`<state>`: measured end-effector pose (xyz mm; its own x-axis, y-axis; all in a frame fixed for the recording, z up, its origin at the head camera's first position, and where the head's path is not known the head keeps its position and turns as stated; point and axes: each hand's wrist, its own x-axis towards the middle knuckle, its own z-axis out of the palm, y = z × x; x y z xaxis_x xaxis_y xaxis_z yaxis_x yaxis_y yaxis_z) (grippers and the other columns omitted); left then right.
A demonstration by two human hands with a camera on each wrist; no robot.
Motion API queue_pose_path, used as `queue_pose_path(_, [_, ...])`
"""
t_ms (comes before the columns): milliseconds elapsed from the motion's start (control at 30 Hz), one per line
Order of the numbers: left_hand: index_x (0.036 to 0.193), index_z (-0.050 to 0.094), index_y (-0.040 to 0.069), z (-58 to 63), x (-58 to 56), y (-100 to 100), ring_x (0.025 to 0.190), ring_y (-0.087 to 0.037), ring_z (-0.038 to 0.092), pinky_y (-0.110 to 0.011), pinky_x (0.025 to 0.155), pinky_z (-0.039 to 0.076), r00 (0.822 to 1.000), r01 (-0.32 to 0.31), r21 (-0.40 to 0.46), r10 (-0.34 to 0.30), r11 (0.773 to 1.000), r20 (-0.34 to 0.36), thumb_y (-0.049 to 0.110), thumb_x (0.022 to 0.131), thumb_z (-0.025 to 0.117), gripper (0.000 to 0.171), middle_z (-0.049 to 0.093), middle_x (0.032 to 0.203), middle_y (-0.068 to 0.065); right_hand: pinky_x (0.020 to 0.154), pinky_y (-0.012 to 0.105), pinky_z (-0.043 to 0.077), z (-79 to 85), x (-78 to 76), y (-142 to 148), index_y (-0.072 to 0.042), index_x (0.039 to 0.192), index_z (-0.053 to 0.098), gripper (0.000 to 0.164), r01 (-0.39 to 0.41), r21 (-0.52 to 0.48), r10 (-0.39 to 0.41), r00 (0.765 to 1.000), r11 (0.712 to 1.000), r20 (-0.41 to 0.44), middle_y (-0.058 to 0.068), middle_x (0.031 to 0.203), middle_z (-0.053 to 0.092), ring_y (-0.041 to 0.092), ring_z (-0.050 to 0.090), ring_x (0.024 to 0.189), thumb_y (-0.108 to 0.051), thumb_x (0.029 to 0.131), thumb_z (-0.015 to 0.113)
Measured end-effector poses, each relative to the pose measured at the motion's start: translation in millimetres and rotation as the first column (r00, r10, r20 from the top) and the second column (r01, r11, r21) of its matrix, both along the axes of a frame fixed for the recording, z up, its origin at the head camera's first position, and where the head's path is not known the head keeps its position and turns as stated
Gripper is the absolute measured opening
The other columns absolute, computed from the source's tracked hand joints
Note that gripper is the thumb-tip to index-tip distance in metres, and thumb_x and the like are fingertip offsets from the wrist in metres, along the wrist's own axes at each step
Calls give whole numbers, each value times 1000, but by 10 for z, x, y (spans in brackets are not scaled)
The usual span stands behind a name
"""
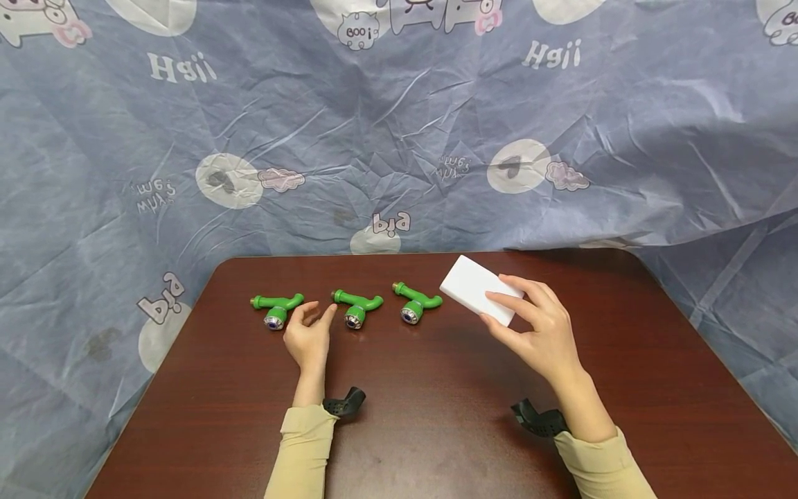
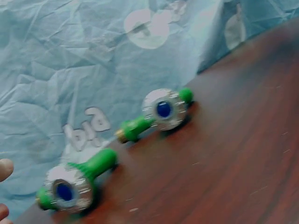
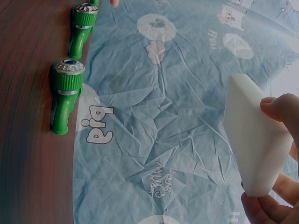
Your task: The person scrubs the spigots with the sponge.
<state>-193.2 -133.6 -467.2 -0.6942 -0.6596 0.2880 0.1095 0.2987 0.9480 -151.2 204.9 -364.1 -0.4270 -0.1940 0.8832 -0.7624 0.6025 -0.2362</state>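
My right hand [image 1: 536, 326] holds a white rectangular block [image 1: 474, 284] above the table, gripping it by one end between thumb and fingers. The right wrist view shows the block [image 3: 254, 140] with smooth flat faces. Three green taps with silver caps lie in a row: a left tap [image 1: 277, 305], a middle tap [image 1: 357, 305] and a right tap [image 1: 413, 302]. Between the left and middle taps is my left hand [image 1: 308, 343], its fingers bent and thumb apart, with nothing held. Only fingertips [image 2: 4, 169] of it show in the left wrist view.
The dark red-brown table [image 1: 424, 416] has a rounded back edge. Behind it hangs a wrinkled blue-grey cloth [image 1: 386, 138] with printed cartoons and letters. A black strap [image 1: 346, 403] is on the left wrist, another black strap [image 1: 539, 421] on the right.
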Motion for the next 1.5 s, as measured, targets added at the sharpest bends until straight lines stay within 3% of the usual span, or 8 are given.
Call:
queue_pose_path(133, [95,70,1,68,25,-142,86,-29,67,-13,66,50,995,-78,33,80,996,-65,16,72,82,30,69,94,-16,74,33,42,1,-1,4,-12,94,75,29,-1,0,1,1000,1000,-1,13,109,65,31,58,93,-37,81,67])
queue_pose_path(333, [98,70,-1,152,78,-317,88,-23,67,-23,73,54,979,-162,90,172,983,-112,10,75,79,28,70,95,-10,81,21,39,-1,-9,10,-13,94,75,29,-6,-3,6,1000,1000,-3,13,109,65,31,58,93,-37,81,67])
queue_pose_path(533, [98,70,-2,177,103,-464,87,-27,67,-28,75,54,952,-264,140,281,954,-121,4,73,78,27,70,93,-9,82,20,38,-4,-5,11,-13,95,75,28,-8,-1,8,1000,1000,4,12,109,65,31,58,93,-36,81,67])
queue_pose_path(700, [97,69,-4,147,109,-546,89,-30,66,-35,81,53,942,-295,187,319,937,-110,3,72,79,28,70,93,-13,83,19,38,-3,-2,10,-13,95,75,28,-10,2,10,1000,1000,5,13,110,65,31,58,93,-35,80,67])
queue_pose_path(867, [100,69,-4,114,114,-584,96,-30,64,-37,86,50,949,-297,234,313,926,-37,5,71,80,33,68,98,-17,83,19,38,0,3,10,-13,95,75,28,-9,6,9,1000,1000,8,13,110,65,30,58,93,-35,80,67])
queue_pose_path(1200, [108,67,0,6,92,-610,100,-25,62,-28,84,49,964,-250,275,213,928,158,5,64,84,47,66,105,-14,84,19,38,5,-1,18,-12,95,75,28,-15,6,15,1000,1000,0,13,109,65,31,58,93,-35,81,67])
queue_pose_path(1367, [114,65,2,-69,56,-657,104,-23,60,-33,88,49,960,-254,294,203,921,195,5,66,83,52,63,112,-15,85,18,38,5,-1,19,-12,95,75,29,-21,4,21,1000,1000,1,14,109,65,31,58,93,-36,81,67])
queue_pose_path(1500, [117,63,2,-99,39,-702,106,-24,61,-36,90,48,957,-249,254,198,934,210,9,67,83,54,63,114,-16,83,19,38,0,-5,19,-12,95,75,28,-26,0,26,1000,1000,0,14,109,65,31,58,92,-35,81,67])
